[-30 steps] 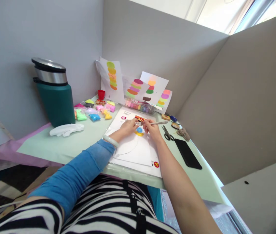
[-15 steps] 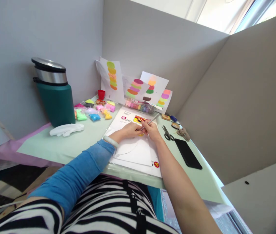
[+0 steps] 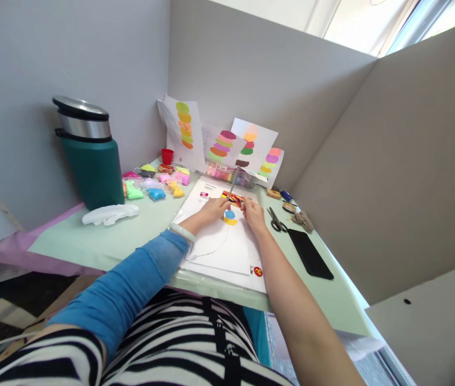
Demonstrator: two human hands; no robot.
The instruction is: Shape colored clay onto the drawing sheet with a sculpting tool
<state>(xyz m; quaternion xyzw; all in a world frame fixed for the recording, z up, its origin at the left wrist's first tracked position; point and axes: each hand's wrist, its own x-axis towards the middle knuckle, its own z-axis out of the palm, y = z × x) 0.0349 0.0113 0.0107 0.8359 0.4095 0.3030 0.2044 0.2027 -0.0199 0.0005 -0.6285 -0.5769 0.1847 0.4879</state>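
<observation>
Early days — only blue and yellow clay blob [image 3: 229,217] on white sheet [image 3: 227,246], outline mostly bare. Right hand [image 3: 254,213] pinching thin tool [image 3: 233,185], left hand [image 3: 213,208] fingers curled — pressing sheet.

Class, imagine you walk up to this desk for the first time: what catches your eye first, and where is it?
At the desk's middle, the left hand and right hand meet over white paper, beside a blue and yellow clay blob; the right hand holds a thin tool. A big green flask stands at the left, and bright clay packets lie beside it.
</observation>
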